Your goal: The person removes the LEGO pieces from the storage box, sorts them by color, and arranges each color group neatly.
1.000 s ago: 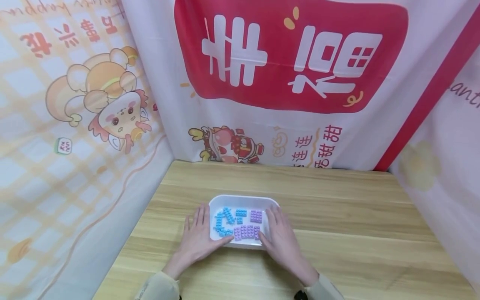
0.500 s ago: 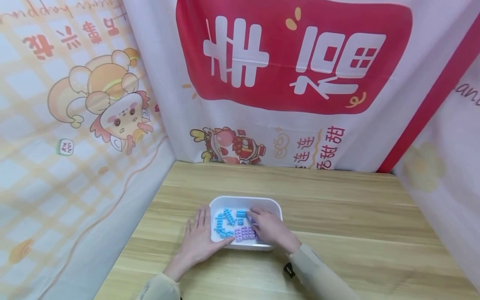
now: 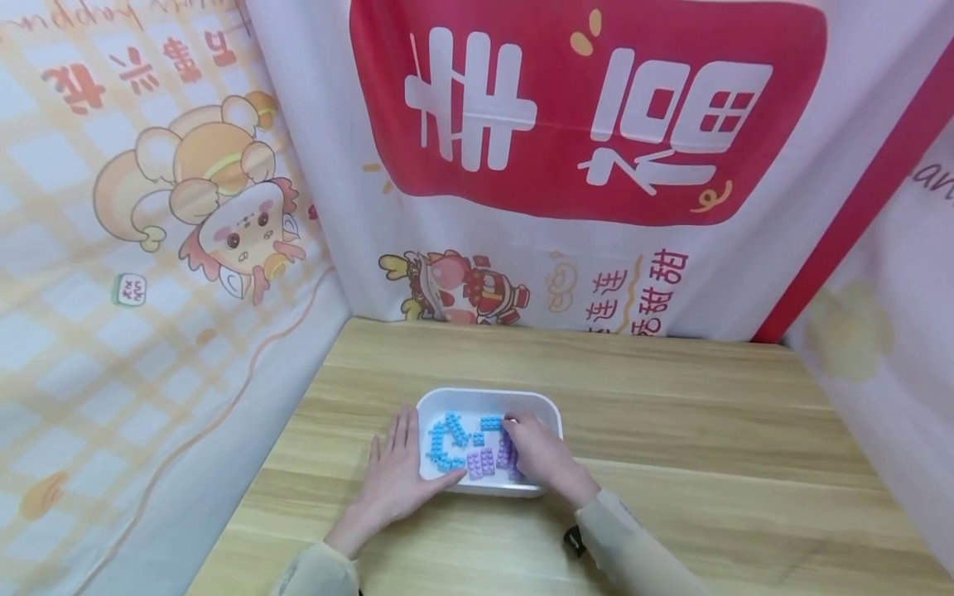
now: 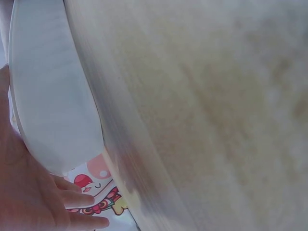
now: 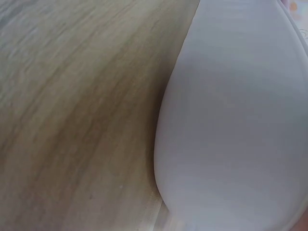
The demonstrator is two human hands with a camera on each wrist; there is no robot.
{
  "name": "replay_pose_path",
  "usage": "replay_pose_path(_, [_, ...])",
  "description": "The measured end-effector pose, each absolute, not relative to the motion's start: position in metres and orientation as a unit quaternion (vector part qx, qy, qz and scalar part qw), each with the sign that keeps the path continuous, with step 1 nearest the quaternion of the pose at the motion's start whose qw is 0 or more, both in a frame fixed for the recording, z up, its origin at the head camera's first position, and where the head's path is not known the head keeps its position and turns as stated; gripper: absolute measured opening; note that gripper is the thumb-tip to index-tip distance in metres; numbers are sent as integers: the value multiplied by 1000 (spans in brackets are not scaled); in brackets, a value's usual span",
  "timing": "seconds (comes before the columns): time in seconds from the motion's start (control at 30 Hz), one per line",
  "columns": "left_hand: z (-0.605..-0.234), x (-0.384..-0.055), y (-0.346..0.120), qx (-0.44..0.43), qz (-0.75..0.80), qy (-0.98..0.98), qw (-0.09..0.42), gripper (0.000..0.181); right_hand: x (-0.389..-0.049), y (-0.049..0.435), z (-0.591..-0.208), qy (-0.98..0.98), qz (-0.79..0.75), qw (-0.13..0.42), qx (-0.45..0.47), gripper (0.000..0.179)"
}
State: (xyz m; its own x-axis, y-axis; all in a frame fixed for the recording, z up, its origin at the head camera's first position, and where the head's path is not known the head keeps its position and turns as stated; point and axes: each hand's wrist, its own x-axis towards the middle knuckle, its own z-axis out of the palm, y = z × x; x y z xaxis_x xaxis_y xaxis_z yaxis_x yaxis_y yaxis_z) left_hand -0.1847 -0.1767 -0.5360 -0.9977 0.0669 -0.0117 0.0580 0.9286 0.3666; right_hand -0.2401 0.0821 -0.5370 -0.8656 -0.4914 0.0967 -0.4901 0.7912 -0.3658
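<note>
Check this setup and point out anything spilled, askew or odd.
Nothing looks spilled: the visible blocks lie inside the white tray. The characters on the red panel look odd, lying sideways, as does the cartoon figure at left, hanging head down.

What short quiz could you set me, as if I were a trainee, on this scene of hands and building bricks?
1. Multiple choice: which colours are the bricks in the white container?
A) red and green
B) light blue and purple
C) yellow and black
2. True or false: the person's right grip lies outside the container, well away from the bricks.
3. Short answer: which grip lies spread open at the container's side?

Key:
1. B.
2. False: it reaches into the container, over some of the bricks.
3. The left grip.
</note>
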Motion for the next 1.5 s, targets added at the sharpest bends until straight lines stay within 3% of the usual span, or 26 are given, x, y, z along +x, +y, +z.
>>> replay_pose_path(0.4, [-531, -187, -179, 31, 199, 979, 15, 143, -245, 80, -535, 934, -239, 11, -265, 47])
replay_pose_path(0.57, [-529, -186, -184, 29, 191, 981, 15, 142, -246, 77, -538, 928, -263, -22, -265, 46])
replay_pose_path(0.8, [-528, -186, -183, 34, 188, 981, 11, 142, -245, 77, -539, 936, -255, -36, -238, 14])
replay_pose_path(1.13, [-532, -183, -180, 36, 193, 980, 21, 143, -240, 81, -538, 937, -219, -1, -274, 51])
replay_pose_path(1.5, [-534, -185, -177, 38, 193, 980, 20, 141, -241, 85, -536, 927, -268, -11, -263, 35])
